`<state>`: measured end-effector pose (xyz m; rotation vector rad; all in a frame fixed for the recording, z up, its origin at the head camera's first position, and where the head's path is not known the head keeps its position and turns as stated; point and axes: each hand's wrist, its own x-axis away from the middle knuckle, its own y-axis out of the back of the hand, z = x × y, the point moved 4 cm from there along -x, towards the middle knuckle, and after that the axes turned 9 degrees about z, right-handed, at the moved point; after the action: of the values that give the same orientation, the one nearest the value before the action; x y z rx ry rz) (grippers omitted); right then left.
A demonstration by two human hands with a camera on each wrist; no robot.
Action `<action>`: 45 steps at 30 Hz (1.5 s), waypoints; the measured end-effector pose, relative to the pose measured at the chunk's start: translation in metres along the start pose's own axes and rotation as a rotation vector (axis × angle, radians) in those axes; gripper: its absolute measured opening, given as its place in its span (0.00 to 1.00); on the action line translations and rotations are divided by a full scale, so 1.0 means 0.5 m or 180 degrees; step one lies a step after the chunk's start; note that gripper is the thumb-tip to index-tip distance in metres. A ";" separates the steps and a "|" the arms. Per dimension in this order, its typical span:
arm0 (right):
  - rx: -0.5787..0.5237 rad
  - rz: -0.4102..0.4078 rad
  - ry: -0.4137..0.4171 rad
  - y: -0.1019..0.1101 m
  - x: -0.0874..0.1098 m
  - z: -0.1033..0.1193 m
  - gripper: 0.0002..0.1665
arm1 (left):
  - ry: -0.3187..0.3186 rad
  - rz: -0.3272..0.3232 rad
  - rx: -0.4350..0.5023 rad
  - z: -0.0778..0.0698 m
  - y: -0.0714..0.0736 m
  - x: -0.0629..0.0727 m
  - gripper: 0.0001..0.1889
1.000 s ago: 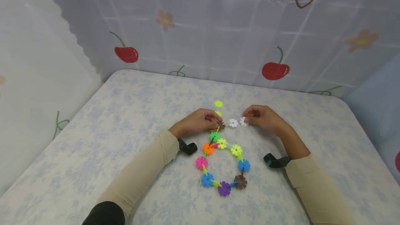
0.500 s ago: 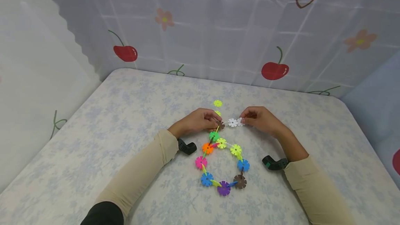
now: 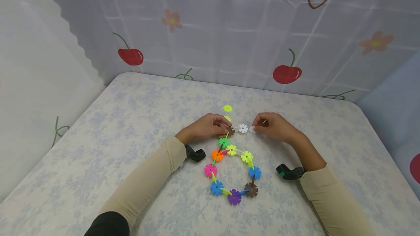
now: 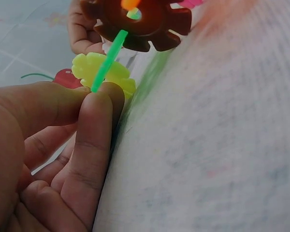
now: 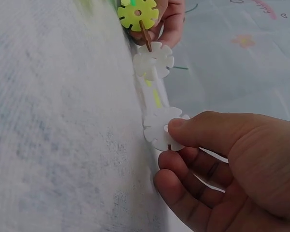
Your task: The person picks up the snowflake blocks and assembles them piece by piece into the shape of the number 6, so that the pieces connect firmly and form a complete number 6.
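Several colourful notched interlocking discs form a ring with a tail in the head view. My left hand point(image 3: 206, 126) holds the tail by the brown disc point(image 3: 231, 131); its thumb and finger pinch an edge-on green disc point(image 4: 107, 62) in the left wrist view. A white disc point(image 3: 243, 128) sticks out to the right on the chain's end. My right hand point(image 3: 273, 126) pinches a loose white disc point(image 5: 165, 129) between thumb and fingers, close beside that end disc. In the right wrist view a narrow space separates the two white discs.
A yellow disc point(image 3: 228, 108) lies beyond the left hand, with another yellow disc point(image 3: 227, 118) partly behind the fingers. The ring's purple disc point(image 3: 234, 197) is nearest me. A patterned curtain point(image 3: 210, 28) hangs at the table's point(image 3: 147, 105) far edge.
My right hand brought its white disc leftward until it overlapped the chain's end disc in the head view. It now sits slightly apart and more turned. The left hand has kept its hold.
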<state>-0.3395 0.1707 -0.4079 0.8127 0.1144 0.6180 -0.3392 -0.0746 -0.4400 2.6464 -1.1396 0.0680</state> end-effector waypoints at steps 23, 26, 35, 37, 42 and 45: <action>0.0532 -0.0341 0.0370 -0.031 -0.011 0.046 0.06 | -0.0017 0.0165 -0.0176 -0.010 0.000 0.002 0.18; 0.0610 -0.0417 0.0376 -0.032 -0.010 0.050 0.06 | 0.0015 0.0176 -0.0176 -0.011 -0.001 0.003 0.18; 0.0730 -0.0459 0.0462 -0.040 -0.018 0.055 0.06 | 0.0061 0.0308 -0.0411 -0.012 -0.004 0.004 0.19; 0.0776 -0.0461 0.0510 -0.041 -0.020 0.058 0.06 | 0.0079 0.0315 -0.0464 -0.012 -0.003 0.004 0.19; 0.0874 -0.0462 0.0652 -0.042 -0.020 0.065 0.05 | 0.0114 0.0376 -0.0450 -0.014 -0.005 0.003 0.20; 0.0902 -0.0464 0.0698 -0.043 -0.020 0.067 0.05 | 0.0116 0.0390 -0.0436 -0.013 -0.006 0.002 0.20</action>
<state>-0.3267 0.1323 -0.4013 0.9980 0.4658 0.5580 -0.3360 -0.0716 -0.4341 2.4452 -1.2472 0.0590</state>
